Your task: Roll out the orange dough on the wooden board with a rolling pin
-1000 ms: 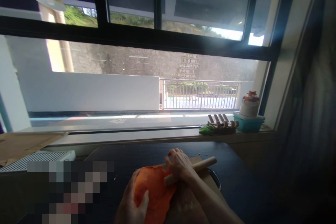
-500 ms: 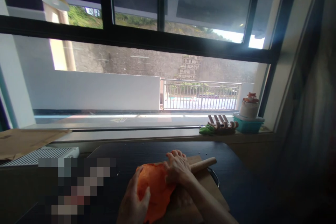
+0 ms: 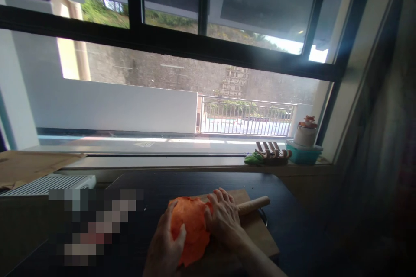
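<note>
Head view. Orange dough-like sheet (image 3: pixel 191 231) on the wooden board (image 3: pixel 261 240): flattening looks well advanced, the outline still uneven. Left hand (image 3: pixel 165 238): over the sheet's left side, thumb and fingers parted, not clenched. Right hand (image 3: pixel 224 214): palm down across the rolling pin (image 3: pixel 255 204), by the sheet's right edge, hiding the pin's near end; whether its fingers grip cannot be told. Beyond the dark table (image 3: pixel 136 186), on the windowsill (image 3: pixel 162 161): green object (image 3: pixel 253 159), slatted rack (image 3: pixel 273 152), teal box (image 3: pixel 304 154). Pixelation masks the table's left part

Daylight glares through the window (image 3: pixel 169 41), hazy at upper right; the counter (image 3: pixel 289 214) lies dim, the far right blurred.
</note>
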Demonstrator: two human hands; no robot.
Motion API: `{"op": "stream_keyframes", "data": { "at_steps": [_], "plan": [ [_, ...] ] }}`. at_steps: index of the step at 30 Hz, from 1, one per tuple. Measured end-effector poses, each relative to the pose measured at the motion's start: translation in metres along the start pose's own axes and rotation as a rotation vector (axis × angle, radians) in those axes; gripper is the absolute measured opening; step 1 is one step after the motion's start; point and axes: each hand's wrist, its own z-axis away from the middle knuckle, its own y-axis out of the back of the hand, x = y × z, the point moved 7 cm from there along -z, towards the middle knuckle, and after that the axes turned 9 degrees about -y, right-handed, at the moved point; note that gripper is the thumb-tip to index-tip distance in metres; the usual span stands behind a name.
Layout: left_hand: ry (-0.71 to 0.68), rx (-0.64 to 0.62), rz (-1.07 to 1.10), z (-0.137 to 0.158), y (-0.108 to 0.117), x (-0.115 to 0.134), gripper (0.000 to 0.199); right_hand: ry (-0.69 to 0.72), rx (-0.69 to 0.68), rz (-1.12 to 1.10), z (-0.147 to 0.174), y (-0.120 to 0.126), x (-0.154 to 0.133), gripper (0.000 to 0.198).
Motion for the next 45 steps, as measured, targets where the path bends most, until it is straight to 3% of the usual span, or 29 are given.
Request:
{"op": "stream_keyframes", "data": {
  "at_steps": [8, 11, 16, 19, 28, 31, 36, 39, 45],
  "plan": [
    [-0.049, -0.001, -0.028, 0.002, 0.0, -0.01, 0.054, -0.051, -0.135, 0.021, -0.08, -0.013, -0.019, 0.044],
    [-0.031, 0.006, -0.034, 0.002, 0.001, -0.01, 0.054, -0.038, -0.137, 0.019, -0.071, -0.013, -0.018, 0.044],
    [-0.004, -0.007, -0.007, 0.002, 0.0, -0.002, 0.056, -0.01, -0.052, 0.008, -0.011, -0.004, -0.005, 0.042],
    [0.002, -0.003, 0.007, 0.0, 0.001, -0.002, 0.056, -0.003, -0.024, 0.007, 0.004, -0.001, -0.002, 0.04],
    [-0.037, -0.005, 0.008, 0.0, 0.001, -0.02, 0.052, -0.115, -0.117, -0.009, -0.075, -0.012, -0.02, 0.039],
    [-0.017, 0.01, 0.003, 0.002, 0.002, -0.019, 0.053, -0.094, -0.122, -0.009, -0.069, -0.012, -0.021, 0.036],
    [0.027, 0.008, 0.038, 0.0, 0.002, -0.005, 0.055, -0.021, -0.009, 0.0, -0.018, -0.002, -0.012, 0.03],
    [0.038, 0.041, 0.051, -0.001, 0.004, -0.003, 0.054, 0.003, 0.029, 0.012, -0.003, 0.001, -0.009, 0.029],
    [0.004, 0.002, 0.044, 0.0, 0.003, -0.008, 0.054, -0.069, -0.078, 0.008, -0.051, -0.005, -0.018, 0.034]
  ]
}}
